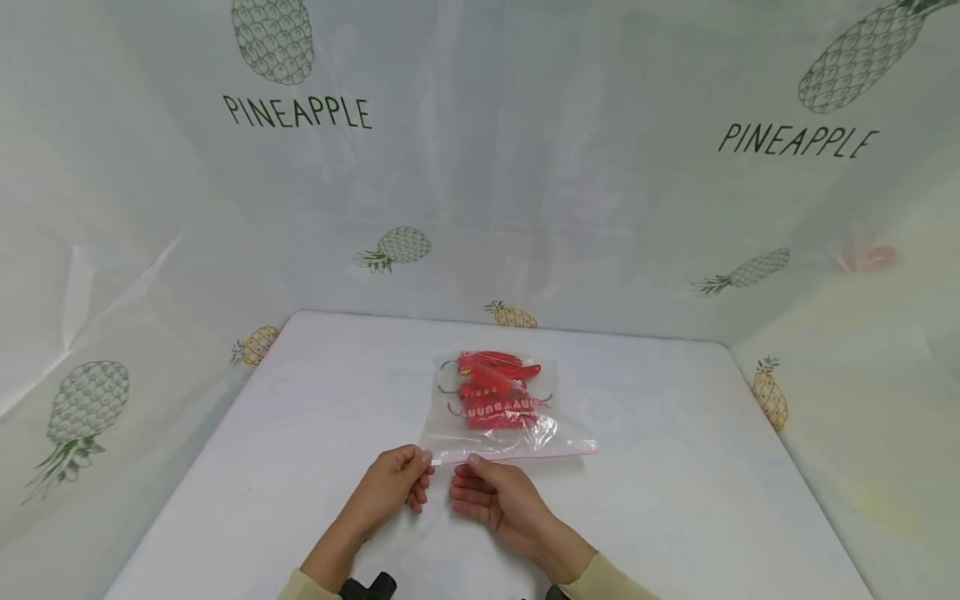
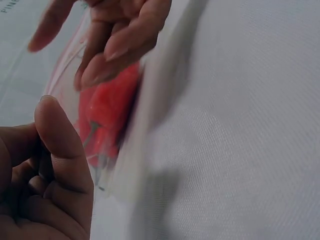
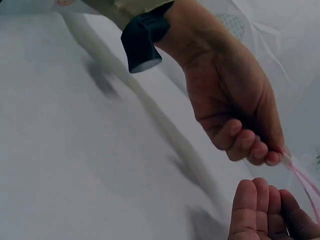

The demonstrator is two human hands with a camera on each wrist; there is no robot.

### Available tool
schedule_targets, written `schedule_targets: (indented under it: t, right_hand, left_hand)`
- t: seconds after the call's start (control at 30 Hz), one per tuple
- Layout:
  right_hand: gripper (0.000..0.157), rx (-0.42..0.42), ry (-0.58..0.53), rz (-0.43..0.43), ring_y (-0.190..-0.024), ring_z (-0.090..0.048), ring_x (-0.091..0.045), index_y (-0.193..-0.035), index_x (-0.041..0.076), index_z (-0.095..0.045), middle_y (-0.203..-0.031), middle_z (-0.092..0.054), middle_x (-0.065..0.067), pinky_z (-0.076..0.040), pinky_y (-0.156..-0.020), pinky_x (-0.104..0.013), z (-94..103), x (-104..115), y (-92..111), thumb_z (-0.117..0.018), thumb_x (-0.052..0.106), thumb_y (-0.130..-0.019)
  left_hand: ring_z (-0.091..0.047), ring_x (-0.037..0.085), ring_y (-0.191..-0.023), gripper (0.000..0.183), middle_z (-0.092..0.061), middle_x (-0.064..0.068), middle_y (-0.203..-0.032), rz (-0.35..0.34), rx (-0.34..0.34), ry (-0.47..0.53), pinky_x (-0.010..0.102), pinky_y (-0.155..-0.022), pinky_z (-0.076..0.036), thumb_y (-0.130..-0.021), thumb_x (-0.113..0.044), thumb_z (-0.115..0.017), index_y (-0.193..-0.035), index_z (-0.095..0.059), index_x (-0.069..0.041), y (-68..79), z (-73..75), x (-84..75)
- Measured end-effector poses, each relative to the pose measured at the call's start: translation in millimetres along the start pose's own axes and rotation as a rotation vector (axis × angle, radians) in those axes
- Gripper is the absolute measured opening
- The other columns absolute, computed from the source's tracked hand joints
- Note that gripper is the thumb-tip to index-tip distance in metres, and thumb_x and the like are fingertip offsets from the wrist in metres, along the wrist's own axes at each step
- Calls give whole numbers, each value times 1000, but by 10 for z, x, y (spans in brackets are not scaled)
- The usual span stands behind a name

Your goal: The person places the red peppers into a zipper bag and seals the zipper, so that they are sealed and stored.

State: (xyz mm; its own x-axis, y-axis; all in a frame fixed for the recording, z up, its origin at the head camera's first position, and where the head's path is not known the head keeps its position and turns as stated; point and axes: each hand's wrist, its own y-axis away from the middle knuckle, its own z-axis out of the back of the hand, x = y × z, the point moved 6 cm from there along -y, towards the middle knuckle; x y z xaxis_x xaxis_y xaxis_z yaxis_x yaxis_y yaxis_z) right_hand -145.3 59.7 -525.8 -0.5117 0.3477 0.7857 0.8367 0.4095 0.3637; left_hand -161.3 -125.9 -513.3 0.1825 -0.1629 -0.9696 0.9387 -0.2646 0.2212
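A clear zip bag [image 1: 450, 435] lies on the white table in the head view, its pink zip edge [image 1: 547, 452] towards me. Several red peppers [image 1: 495, 379] with thin stems are inside it, partly behind printed lettering. At the left end of the zip edge, my left hand [image 1: 386, 487] pinches the bag's corner between thumb and curled fingers. My right hand [image 1: 510, 504] is just right of it, thumb at the zip edge and fingers extended below. In the right wrist view, the fingers [image 3: 262, 210] of that hand look nearly straight; the left wrist view shows its thumb apart.
The white table [image 1: 675, 467] stretches around the bag on all sides. Pale sheeting [image 1: 525, 167] printed with pineapples rises behind the table and along both sides. A dark strap [image 1: 369, 586] sits by the left wrist.
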Motion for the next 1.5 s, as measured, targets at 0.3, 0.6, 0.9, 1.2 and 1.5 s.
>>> schedule_targets:
  t: [0.3, 0.6, 0.9, 1.2, 1.5]
  right_hand:
    - [24, -19, -37, -11, -85, -74, -10, -103, 4, -74, -95, -77, -3, -66, -83, -30, -249, -126, -163, -68, 28, -104]
    - [17, -57, -9, -5, -72, -71, -4, -97, 3, -77, -79, -75, 2, -65, -70, -24, -271, -105, -214, -70, 18, -101]
    - [14, -126, 28, 33, -67, -68, -3, -93, 3, -77, -76, -74, 3, -63, -67, -21, -261, -81, -220, -70, 13, -99]
    - [15, -246, 65, 95, -60, -62, -5, -81, 5, -73, -69, -69, 3, -57, -60, -19, -287, -84, -191, -73, 12, -95]
    - [14, -298, 48, 115, -59, -61, -6, -82, 3, -72, -67, -67, 3, -56, -59, -20, -259, -83, -176, -75, 12, -93]
  left_hand:
    - [-59, 15, -62, 35, -60, 6, -76, -8, 32, -10, 26, -54, -57, -113, -25, -52, -90, -59, 2, -5, -28, 12]
    - [-58, 15, -60, 41, -58, 4, -73, -27, 33, -21, 26, -50, -55, -112, -30, -54, -93, -60, 6, -6, -41, -12]
    - [-58, 14, -60, 39, -59, 4, -71, -20, 12, -25, 26, -51, -55, -112, -28, -55, -91, -59, 5, -13, -69, -16]
    - [-56, 14, -57, 36, -58, 2, -69, -10, -73, -83, 27, -48, -52, -110, -28, -57, -91, -61, 3, 32, -60, -32]
    - [-58, 13, -60, 37, -59, 2, -74, 18, -120, -30, 25, -51, -54, -109, -26, -60, -95, -62, 9, 42, 6, 17]
